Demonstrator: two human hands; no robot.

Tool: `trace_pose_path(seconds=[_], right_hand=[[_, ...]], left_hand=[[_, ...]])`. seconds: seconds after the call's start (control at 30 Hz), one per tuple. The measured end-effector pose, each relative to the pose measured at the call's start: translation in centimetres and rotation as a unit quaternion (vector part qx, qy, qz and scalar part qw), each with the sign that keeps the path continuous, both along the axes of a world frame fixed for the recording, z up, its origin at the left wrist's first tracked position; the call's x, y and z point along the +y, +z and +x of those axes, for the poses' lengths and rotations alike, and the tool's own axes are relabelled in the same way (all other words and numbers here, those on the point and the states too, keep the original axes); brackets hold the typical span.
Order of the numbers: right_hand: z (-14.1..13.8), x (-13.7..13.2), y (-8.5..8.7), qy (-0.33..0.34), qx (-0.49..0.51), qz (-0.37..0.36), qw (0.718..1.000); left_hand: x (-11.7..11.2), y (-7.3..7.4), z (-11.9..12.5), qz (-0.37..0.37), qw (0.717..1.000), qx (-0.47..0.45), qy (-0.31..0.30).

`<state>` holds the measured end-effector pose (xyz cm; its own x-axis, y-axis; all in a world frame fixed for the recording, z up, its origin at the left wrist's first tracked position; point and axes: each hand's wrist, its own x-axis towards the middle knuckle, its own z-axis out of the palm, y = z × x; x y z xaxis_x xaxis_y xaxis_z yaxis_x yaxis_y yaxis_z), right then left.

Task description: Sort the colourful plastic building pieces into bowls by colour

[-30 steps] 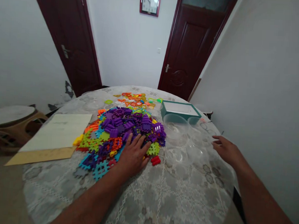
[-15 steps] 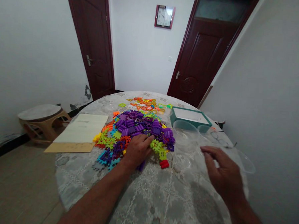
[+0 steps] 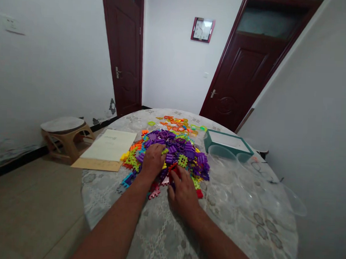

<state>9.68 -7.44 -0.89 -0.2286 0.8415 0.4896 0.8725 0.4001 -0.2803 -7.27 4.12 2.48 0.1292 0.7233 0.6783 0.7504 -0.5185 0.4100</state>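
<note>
A heap of flat interlocking plastic pieces, mostly purple with green, orange and blue ones, lies on the round table. My left hand rests on the heap's near left side. Its fingers are curled down into the pieces, and what they hold is hidden. My right hand lies at the heap's near edge with its fingers stretched flat over purple and red pieces. A single red piece sits just right of that hand.
A smaller scatter of orange and yellow pieces lies farther back. A teal box and several clear plastic bowls stand to the right. A sheet on a board overhangs the table's left edge, with a low stool beyond.
My right hand has swung in from the bowls on the right to the heap's near edge. My left hand has slid farther up the heap. The view has shifted left.
</note>
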Motion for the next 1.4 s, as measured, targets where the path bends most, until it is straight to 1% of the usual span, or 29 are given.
trace_pose_path(seconds=[0.1,0.17,0.23,0.3,0.33,0.37,0.4,0.43,0.47,0.53,0.6,0.63,0.7,0.73,0.8,0.87,0.93,1.03,1.1,1.27,1.4], right_hand=[[0.6,1.1,-1.9,-0.003,0.028,0.047,0.999],[1.1,1.5,-2.6,0.013,0.043,0.066,0.997],[1.4,1.7,-2.9,0.029,0.056,0.077,0.995],[1.5,1.6,-2.8,0.041,0.062,0.086,0.994],[1.5,1.4,-2.7,0.044,0.062,0.090,0.993],[1.4,1.3,-2.6,0.045,0.062,0.094,0.993],[1.4,1.1,-2.5,0.044,0.060,0.097,0.993],[1.4,0.9,-2.4,0.041,0.057,0.097,0.993],[1.4,0.8,-2.3,0.037,0.054,0.094,0.993],[1.4,0.5,-2.3,0.030,0.047,0.087,0.995],[1.4,0.4,-2.4,0.027,0.046,0.081,0.995],[1.4,0.4,-2.6,0.029,0.047,0.078,0.995],[1.4,0.4,-2.8,0.033,0.051,0.071,0.996],[1.4,0.4,-2.9,0.035,0.053,0.065,0.996],[1.3,0.3,-3.0,0.036,0.054,0.056,0.996],[1.4,0.3,-3.1,0.037,0.053,0.053,0.996],[1.4,0.2,-3.0,0.040,0.051,0.052,0.997],[1.4,0.2,-2.9,0.042,0.050,0.043,0.997],[1.4,0.1,-2.8,0.043,0.050,0.036,0.997],[1.3,-0.3,-2.4,0.048,0.069,0.029,0.996],[1.5,-0.6,-2.2,0.045,0.082,0.021,0.995]], left_hand=[[0.3,0.2,-0.6,-0.003,0.999,-0.038,0.009],[0.0,1.0,-0.9,-0.002,0.998,-0.058,0.016],[-0.9,2.4,-1.5,-0.003,0.997,-0.071,0.027],[-2.3,3.7,-2.7,-0.007,0.996,-0.076,0.042],[-3.1,4.0,-3.5,-0.010,0.996,-0.073,0.048],[-4.2,4.0,-4.3,-0.015,0.997,-0.063,0.051],[-5.3,3.7,-5.2,-0.025,0.997,-0.050,0.055],[-6.5,3.0,-6.1,-0.040,0.997,-0.032,0.062],[-7.8,1.9,-6.9,-0.056,0.996,-0.014,0.074],[-10.3,-0.7,-8.1,-0.093,0.991,0.027,0.096],[-12.3,-3.4,-8.6,-0.138,0.983,0.067,0.102],[-13.1,-4.5,-8.5,-0.150,0.979,0.085,0.105],[-13.9,-6.0,-8.0,-0.157,0.976,0.107,0.106],[-14.1,-6.3,-7.6,-0.156,0.977,0.109,0.101],[-13.9,-6.4,-6.6,-0.149,0.980,0.105,0.082],[-13.3,-6.0,-5.7,-0.139,0.983,0.098,0.068],[-12.7,-5.7,-5.1,-0.129,0.985,0.094,0.068],[-11.7,-5.3,-4.7,-0.118,0.986,0.097,0.070],[-11.1,-5.0,-4.7,-0.108,0.988,0.101,0.054],[-9.1,-3.7,-4.3,-0.089,0.990,0.106,-0.004],[-7.7,-2.3,-3.8,-0.097,0.992,0.076,-0.025]])
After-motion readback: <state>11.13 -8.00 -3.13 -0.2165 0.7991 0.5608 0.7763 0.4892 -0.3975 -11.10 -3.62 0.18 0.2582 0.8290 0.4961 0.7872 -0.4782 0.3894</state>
